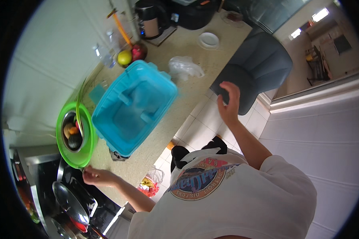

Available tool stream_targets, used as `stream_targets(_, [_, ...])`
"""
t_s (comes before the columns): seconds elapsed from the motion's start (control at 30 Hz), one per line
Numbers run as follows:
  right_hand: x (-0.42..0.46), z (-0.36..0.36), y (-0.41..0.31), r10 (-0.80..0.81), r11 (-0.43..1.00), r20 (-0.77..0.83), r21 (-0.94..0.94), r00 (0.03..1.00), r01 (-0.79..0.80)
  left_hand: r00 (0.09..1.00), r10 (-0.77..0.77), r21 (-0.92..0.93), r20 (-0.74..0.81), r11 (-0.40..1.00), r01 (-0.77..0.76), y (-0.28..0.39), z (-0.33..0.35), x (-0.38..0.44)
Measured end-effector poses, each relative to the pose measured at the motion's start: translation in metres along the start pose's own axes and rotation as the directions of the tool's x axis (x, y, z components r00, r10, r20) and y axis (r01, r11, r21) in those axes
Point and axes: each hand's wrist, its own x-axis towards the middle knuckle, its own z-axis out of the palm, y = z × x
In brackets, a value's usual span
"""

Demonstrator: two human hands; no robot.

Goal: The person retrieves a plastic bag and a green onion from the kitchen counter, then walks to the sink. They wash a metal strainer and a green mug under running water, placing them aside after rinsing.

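Note:
My left hand [97, 177] is at the near end of a green plastic basin [93, 140], its fingers curled close to the rim; whether they grip anything is unclear. A steel bowl [65, 117] of fruit and vegetables, with a long green stalk, sits inside the basin. Just right of it, a blue plastic tub [122, 121] lies over the counter, its hollow side facing me, part of its edge blurred. My right hand [230, 101] is raised beyond the counter's edge, thumb and fingers apart, holding nothing. It does not touch the tub.
Across the counter [155, 143] are a clear plastic bag [185, 67], a white plate [209, 40], a kettle [149, 22], a yellow fruit [124, 57] and plastic bottles [106, 58]. A grey chair [254, 65] stands right. A stove with a lidded pan [70, 203] is lower left.

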Motion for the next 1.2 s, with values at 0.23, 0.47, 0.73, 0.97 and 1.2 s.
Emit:
stream_targets(0.23, [-0.037, -0.123, 0.032, -0.032, 0.958, 0.072, 0.286, 0.997, 0.01, 0.367, 0.366, -0.51, 0.855, 0.722, 0.469, 0.259, 0.008, -0.19])
stream_targets(0.47, [-0.128, -0.331, 0.143, -0.038, 0.993, 0.211, 0.121, 0.977, 0.013, -0.683, 0.454, 0.233, 0.572, 0.708, 0.667, 0.423, -0.051, -0.406])
stream_targets(0.73, [-0.199, -0.499, 0.245, 0.134, 0.968, 0.006, -0.215, 0.991, -0.129, -0.914, 0.395, 0.281, 0.095, 0.87, 0.405, 0.578, -0.085, -0.571])
stream_targets(0.97, [-0.191, -0.563, 0.344, 0.224, 0.883, -0.2, -0.373, 0.954, -0.286, -0.936, 0.352, 0.047, -0.012, 0.935, 0.351, 0.691, -0.061, -0.682])
stream_targets(1.2, [-0.081, -0.611, 0.508, 0.218, 0.863, -0.258, -0.399, 0.941, -0.309, -0.853, 0.522, -0.2, 0.01, 0.837, 0.51, 0.83, 0.051, -0.79])
